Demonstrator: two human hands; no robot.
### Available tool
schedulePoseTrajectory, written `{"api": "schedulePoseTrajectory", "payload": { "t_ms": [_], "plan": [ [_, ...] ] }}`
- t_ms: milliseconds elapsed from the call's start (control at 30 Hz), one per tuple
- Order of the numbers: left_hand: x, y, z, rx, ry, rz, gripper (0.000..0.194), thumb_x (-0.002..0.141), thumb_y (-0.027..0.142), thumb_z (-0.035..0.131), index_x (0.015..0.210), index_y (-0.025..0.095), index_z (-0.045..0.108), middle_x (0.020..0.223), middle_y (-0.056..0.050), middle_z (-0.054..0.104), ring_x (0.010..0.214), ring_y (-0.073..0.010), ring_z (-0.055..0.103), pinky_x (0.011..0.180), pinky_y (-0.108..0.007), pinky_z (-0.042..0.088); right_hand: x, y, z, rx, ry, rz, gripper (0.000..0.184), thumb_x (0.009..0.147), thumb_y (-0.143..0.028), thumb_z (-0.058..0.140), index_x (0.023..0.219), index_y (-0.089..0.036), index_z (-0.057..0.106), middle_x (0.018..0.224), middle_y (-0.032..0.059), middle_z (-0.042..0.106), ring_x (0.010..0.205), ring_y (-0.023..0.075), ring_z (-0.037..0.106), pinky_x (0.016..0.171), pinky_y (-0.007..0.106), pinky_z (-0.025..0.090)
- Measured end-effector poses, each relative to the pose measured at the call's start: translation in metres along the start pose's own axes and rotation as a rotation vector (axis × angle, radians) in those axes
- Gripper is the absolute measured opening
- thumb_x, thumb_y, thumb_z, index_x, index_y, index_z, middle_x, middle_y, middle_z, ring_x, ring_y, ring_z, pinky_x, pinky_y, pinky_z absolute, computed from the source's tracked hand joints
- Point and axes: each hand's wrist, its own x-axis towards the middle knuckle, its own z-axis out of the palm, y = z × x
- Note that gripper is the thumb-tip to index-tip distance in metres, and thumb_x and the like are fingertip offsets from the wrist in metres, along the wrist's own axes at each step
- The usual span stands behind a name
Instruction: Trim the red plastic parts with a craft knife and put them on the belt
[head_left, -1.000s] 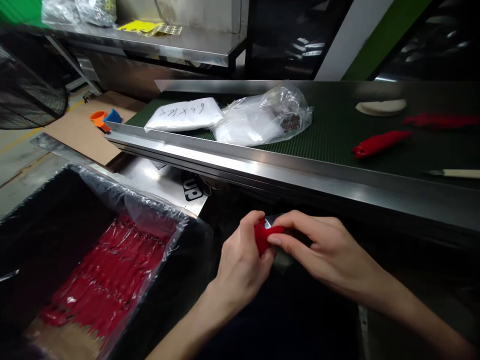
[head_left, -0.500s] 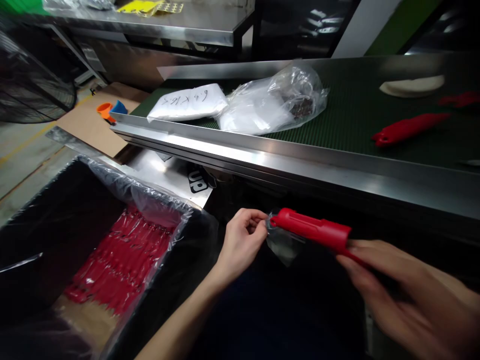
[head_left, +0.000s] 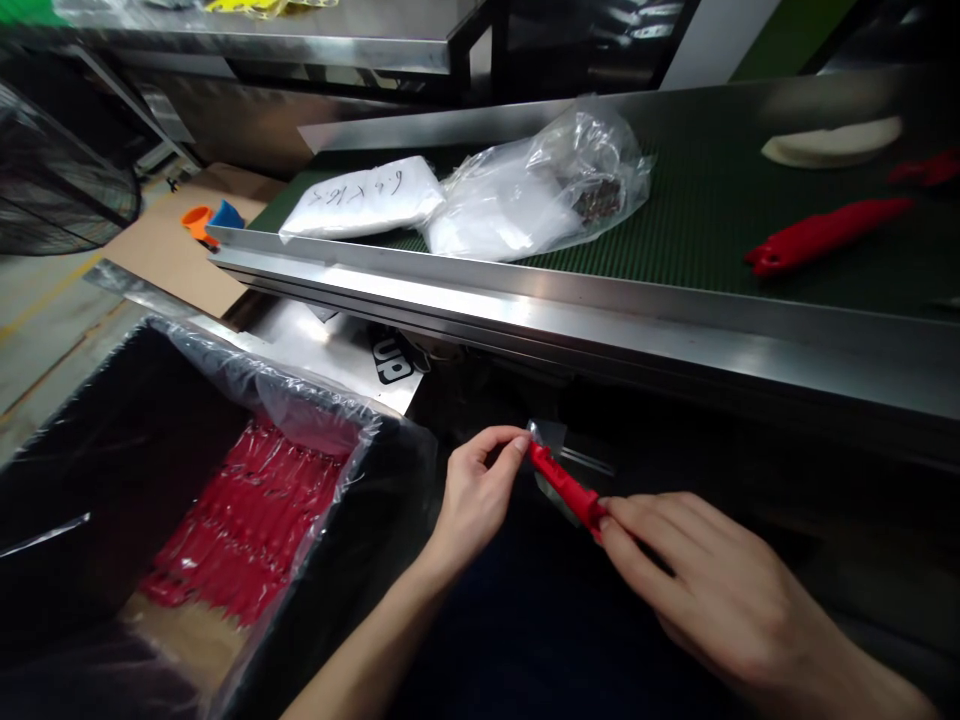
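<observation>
My right hand [head_left: 709,570] grips the near end of a red moulded plastic part [head_left: 568,488] between thumb and fingers. The part slants up and left, with its far tip at the fingertips of my left hand [head_left: 478,487]. Thumb and forefinger of that hand are pinched on the edge of a small clear plastic bag [head_left: 553,434]. The tip of the part appears to be at or in the bag's mouth; how far inside I cannot tell. Both hands are held in front of the conveyor, below its metal edge.
A metal-edged green conveyor belt [head_left: 675,245] carries a white marked packet [head_left: 364,200], a clear bag of white sleeves [head_left: 502,205], another red part [head_left: 829,236] and a cream-coloured piece [head_left: 832,143]. At left stands a lined black bin [head_left: 82,430] holding rows of bagged red parts [head_left: 240,520].
My right hand has moved left with the red part, which now slants more steeply and sits closer to my left fingers and the bag. My left hand stays nearly in place.
</observation>
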Motion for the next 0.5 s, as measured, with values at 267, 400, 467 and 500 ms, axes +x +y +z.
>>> {"api": "schedulePoseTrajectory", "payload": {
  "t_ms": [267,400,467,500],
  "plan": [
    [0.002,-0.062,-0.01,0.131,0.108,-0.043,0.026,0.091,0.038,0.061,0.095,0.014,0.069,0.096,-0.006,0.066,0.093,-0.0196,0.062,0.088,-0.041,0.05,-0.01,0.01,0.065,0.05,-0.01,0.116,0.024,0.094,-0.001,0.042,0.1,-0.011,0.063,0.094,0.0107,0.066,0.084,0.0199,0.061,0.072,0.033,0.048],
    [0.002,-0.101,-0.024,0.196,0.13,-0.082,0.027,0.093,0.039,0.058,0.101,0.014,0.063,0.091,-0.004,0.066,0.086,-0.0189,0.063,0.084,-0.041,0.052,-0.014,0.006,0.106,0.148,0.029,0.249,0.018,0.095,-0.004,0.046,0.101,-0.013,0.061,0.094,0.0089,0.065,0.08,0.0168,0.06,0.071,0.031,0.047],
    [0.002,-0.108,-0.03,0.232,0.122,-0.082,0.027,0.093,0.039,0.058,0.102,0.014,0.062,0.091,-0.004,0.065,0.086,-0.0187,0.063,0.084,-0.041,0.052,-0.014,0.003,0.116,0.184,0.047,0.288,0.019,0.095,-0.005,0.047,0.106,-0.013,0.06,0.096,0.0086,0.065,0.084,0.017,0.06,0.074,0.031,0.047],
    [0.002,-0.108,-0.033,0.249,0.112,-0.086,0.027,0.093,0.04,0.059,0.101,0.014,0.062,0.091,-0.004,0.065,0.086,-0.0187,0.063,0.084,-0.041,0.052,-0.014,0.002,0.119,0.196,0.056,0.302,0.019,0.096,-0.006,0.047,0.108,-0.013,0.06,0.097,0.0082,0.065,0.084,0.0169,0.06,0.074,0.031,0.047]
  ]
}}
